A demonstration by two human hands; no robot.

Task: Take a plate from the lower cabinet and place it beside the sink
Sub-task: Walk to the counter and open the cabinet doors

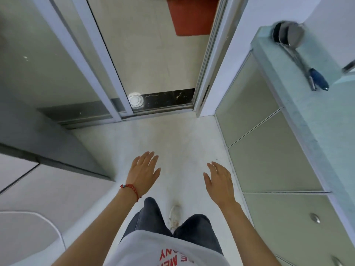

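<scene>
Head view gives me no plate anywhere; if it sits in the lower cabinet (272, 150) on my right, the frosted doors are closed and hide it. Those doors run along the right side under a pale countertop (317, 112), and two round metal knobs (315, 217) show on the nearest panel, the lower one partly cut off by the frame edge. My right hand (221, 183) hangs over the floor just beside the cabinet front, fingers spread, palm down, grasping nothing. My left hand (144, 173) is likewise splayed and empty, a red bead bracelet (130, 189) at the wrist, well apart from any surface. Between the two hands I have a strip of bare white floor (153, 135) running ahead to a dark threshold (165, 99) and an open sliding glass door (57, 64). A red mat (192, 14) lies beyond, cropped by the top edge. On the countertop rests a blurred metal utensil (294, 39) with a blue handle. At left, white surfaces (38, 189) reach the frame edge; I cannot tell what they are. One white shoe (174, 214) shows below my dark trousers.
</scene>
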